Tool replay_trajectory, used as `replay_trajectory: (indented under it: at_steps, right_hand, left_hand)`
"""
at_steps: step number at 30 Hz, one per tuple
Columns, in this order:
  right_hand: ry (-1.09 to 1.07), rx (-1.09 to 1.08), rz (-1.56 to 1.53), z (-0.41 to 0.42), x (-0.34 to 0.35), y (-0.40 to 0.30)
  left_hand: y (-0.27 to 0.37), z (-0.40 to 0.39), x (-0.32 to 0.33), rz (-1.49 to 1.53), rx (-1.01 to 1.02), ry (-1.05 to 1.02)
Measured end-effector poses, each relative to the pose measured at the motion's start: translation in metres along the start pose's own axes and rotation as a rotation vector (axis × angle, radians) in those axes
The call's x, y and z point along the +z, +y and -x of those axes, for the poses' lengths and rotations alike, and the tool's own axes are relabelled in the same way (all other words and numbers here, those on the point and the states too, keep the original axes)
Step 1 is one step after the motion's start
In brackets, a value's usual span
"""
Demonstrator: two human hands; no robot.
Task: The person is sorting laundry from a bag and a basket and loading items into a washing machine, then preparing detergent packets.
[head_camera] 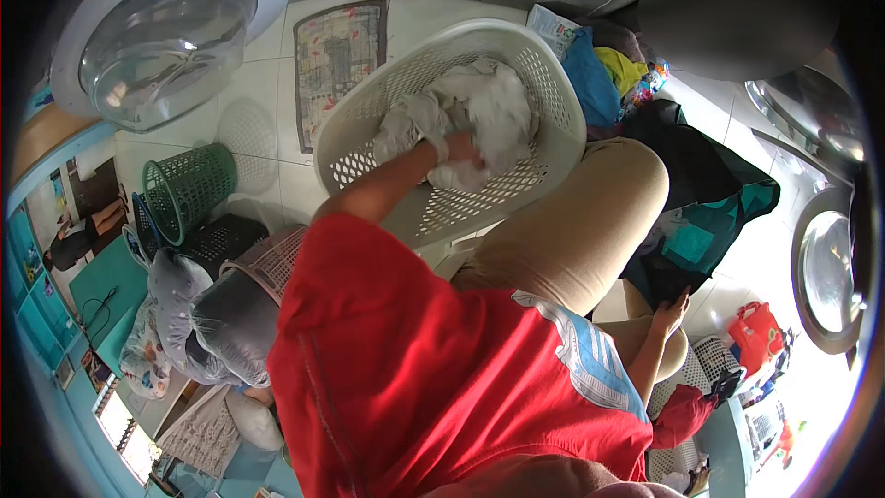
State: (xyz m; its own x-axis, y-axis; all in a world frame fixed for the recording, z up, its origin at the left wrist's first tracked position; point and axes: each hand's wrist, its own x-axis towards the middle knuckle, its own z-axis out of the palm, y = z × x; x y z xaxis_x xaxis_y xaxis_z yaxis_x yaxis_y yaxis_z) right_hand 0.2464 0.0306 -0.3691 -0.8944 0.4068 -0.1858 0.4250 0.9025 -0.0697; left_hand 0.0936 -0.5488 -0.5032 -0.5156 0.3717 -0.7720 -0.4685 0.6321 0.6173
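My left hand reaches into a white perforated plastic laundry basket, its fingers closed on crumpled white laundry. The hand and the cloth around it are blurred, and part of the fingers is hidden. A strip of white fabric lies across the wrist. At the right, beside my bent knee, my right hand grips the edge of a large black bag with turquoise patches. The bag sags with its mouth partly spread, and some pale cloth shows inside.
A round front-loader washing machine door hangs at the upper left; another round door is at the right. Blue and yellow cloths lie beyond the basket. A green plastic basket, stuffed bags, a floor mat and a red bag are around.
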Motion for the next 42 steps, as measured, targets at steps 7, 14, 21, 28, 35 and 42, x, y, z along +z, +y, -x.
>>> replay_trajectory:
  at_steps: [7, 14, 21, 28, 35, 42]
  right_hand:
    - [-0.02, 0.031, -0.026, -0.001, 0.003, 0.002]
    - [-0.043, 0.034, -0.016, 0.0, -0.007, -0.013]
    - [0.019, 0.032, -0.022, -0.002, -0.007, -0.01]
    - [0.07, 0.122, -0.099, -0.007, 0.004, 0.012]
    - [0.117, 0.334, -0.105, -0.01, 0.01, 0.024]
    - [0.145, 0.331, -0.333, -0.006, -0.004, 0.012]
  left_hand:
    - [0.005, 0.042, -0.013, -0.591, -0.061, -0.061]
    - [0.017, -0.065, -0.03, -0.817, -0.111, 0.299]
    - [-0.007, -0.103, 0.005, -0.547, -0.315, 0.331]
    - [0.029, 0.035, -0.026, -0.747, 0.37, 0.275]
    - [0.147, 0.206, -0.095, 0.393, 0.557, 0.459]
    - [0.306, 0.275, -0.14, -0.423, 0.771, 0.686]
